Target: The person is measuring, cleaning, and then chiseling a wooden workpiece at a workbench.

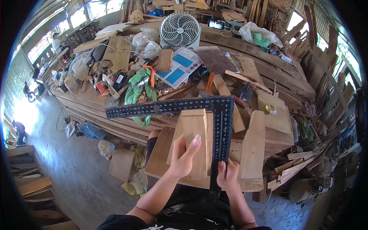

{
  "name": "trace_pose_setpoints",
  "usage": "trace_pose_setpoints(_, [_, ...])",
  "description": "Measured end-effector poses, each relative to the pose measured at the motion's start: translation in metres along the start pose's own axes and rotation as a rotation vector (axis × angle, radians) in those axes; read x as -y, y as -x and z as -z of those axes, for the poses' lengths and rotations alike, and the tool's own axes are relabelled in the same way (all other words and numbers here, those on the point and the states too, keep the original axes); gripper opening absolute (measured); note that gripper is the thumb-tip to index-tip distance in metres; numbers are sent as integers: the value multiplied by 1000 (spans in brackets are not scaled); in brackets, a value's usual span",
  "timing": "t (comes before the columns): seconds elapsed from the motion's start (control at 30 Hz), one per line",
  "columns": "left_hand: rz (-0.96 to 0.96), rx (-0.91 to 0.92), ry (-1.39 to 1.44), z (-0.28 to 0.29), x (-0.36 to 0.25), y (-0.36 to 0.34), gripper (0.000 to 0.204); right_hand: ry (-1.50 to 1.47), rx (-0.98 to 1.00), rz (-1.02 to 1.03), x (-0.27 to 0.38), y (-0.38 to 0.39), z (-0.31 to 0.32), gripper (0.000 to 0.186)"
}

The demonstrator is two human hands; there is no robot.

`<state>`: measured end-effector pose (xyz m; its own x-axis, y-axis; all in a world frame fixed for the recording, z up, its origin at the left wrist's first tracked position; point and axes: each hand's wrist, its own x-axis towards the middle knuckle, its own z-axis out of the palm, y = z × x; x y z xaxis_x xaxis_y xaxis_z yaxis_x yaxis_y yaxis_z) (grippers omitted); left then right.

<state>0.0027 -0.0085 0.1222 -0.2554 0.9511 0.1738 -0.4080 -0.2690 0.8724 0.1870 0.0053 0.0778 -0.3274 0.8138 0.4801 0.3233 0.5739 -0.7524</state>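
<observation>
My left hand [184, 155] grips a pale wooden block [194, 132] from its left side, thumb lying along its upper face. A black L-shaped square [219, 132] with white scale marks lies against the block. Its long arm runs left past the block's far end, and its other arm points toward me along the right side. Closed around the lower end of that arm is my right hand [228, 173], its thumb on top. Under the block are more flat wooden pieces [161, 152]. To the right rests another tapered wooden piece [253, 143].
A stack of thick planks [92, 115] forms the bench, with a fan [180, 30] at its far side. Tools, plastic bags, a paintbrush [209, 83] and a tape measure [271, 109] litter it. A lit phone [216, 24] stands behind. Scrap wood lies on the right.
</observation>
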Motion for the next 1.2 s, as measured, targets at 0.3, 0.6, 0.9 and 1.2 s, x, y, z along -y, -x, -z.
trace_pose_setpoints(0.3, [62,15,51,5,7,-2,35,-21,-87,-55,-3,1,-1,39])
trace_pose_setpoints(0.6, [250,-127,13,59,30,-4,48,-16,-609,-403,-66,-21,47,49])
trace_pose_setpoints(0.9, [458,-199,107,87,36,-9,59,-62,-456,-823,-142,-38,92,49])
trace_pose_setpoints(1.2, [449,-129,130,65,52,-6,49,459,-45,-598,-124,-41,80,45])
